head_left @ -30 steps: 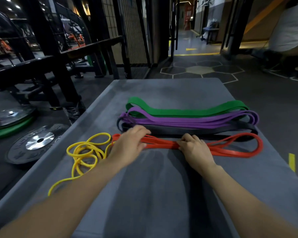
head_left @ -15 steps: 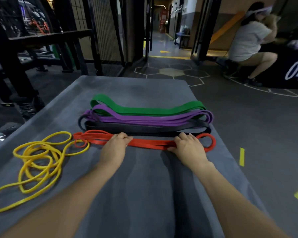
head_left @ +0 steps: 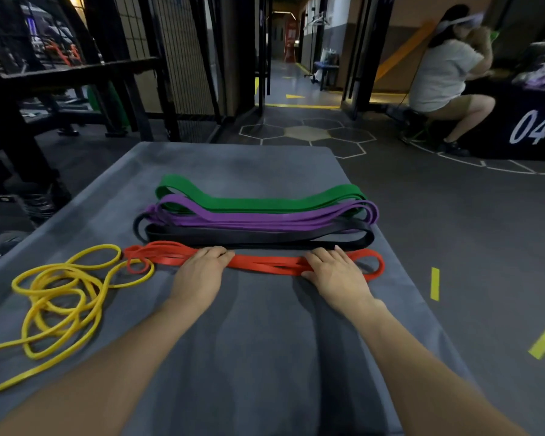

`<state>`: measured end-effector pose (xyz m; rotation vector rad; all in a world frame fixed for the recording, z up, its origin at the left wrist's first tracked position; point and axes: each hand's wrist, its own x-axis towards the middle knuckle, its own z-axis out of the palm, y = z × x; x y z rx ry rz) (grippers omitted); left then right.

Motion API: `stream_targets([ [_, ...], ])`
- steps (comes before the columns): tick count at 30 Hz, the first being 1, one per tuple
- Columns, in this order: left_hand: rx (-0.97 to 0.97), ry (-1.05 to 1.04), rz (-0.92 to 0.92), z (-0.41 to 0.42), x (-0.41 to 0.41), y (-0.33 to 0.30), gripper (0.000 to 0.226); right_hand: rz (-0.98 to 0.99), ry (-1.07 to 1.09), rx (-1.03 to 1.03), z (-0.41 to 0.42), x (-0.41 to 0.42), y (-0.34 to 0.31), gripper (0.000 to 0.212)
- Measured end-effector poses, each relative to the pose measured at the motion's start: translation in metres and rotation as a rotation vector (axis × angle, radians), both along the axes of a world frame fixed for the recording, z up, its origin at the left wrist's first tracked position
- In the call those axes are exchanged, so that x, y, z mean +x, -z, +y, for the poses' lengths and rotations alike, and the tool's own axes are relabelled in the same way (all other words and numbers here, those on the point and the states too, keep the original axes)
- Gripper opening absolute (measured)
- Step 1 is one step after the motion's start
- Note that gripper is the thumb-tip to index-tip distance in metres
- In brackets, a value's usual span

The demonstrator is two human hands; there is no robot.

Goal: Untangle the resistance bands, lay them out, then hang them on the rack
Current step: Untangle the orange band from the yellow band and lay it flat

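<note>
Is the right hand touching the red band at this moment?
Touching. The head view shows the right hand lying palm down across the red band, its fingers covering the strands, which come out on both sides of it.

My left hand (head_left: 202, 272) and right hand (head_left: 335, 272) press flat on the red band (head_left: 265, 265) on the grey mat (head_left: 265, 357); black band (head_left: 258, 236), purple band (head_left: 249, 217), green band (head_left: 258, 201) lie beyond; yellow band (head_left: 60, 297) tangled left.

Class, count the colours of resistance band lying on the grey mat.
5. Green band farthest, purple band next, black band, red band under both hands, yellow band coiled at left. Each colour may hold several loops.
</note>
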<state>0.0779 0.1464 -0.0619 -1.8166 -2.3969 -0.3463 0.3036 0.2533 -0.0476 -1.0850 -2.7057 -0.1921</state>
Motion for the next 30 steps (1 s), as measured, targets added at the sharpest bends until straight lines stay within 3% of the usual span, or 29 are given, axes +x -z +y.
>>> stream_targets([
  [5,0.004,0.049,-0.010,-0.020,-0.003,-0.020,0.050,0.023,-0.013,0.136,-0.010,-0.017,-0.009,0.050],
  [10,0.194,-0.039,-0.076,-0.071,-0.019,-0.041,0.047,0.159,-0.077,0.045,-0.053,-0.057,-0.029,0.046],
  [14,0.243,-0.325,-0.114,-0.126,-0.039,-0.042,0.043,0.148,-0.216,-0.122,-0.096,-0.105,-0.034,0.045],
  [18,0.171,-0.552,-0.157,-0.172,-0.062,-0.029,0.053,0.125,-0.312,-0.224,-0.130,-0.165,-0.025,0.048],
  [23,0.117,-0.568,-0.171,-0.193,-0.071,-0.011,0.056,0.141,-0.361,-0.295,-0.157,-0.215,-0.005,0.050],
  [30,-0.049,-0.479,-0.155,-0.197,-0.082,-0.027,0.046,0.263,-0.244,-0.236,-0.142,-0.235,0.005,0.050],
])
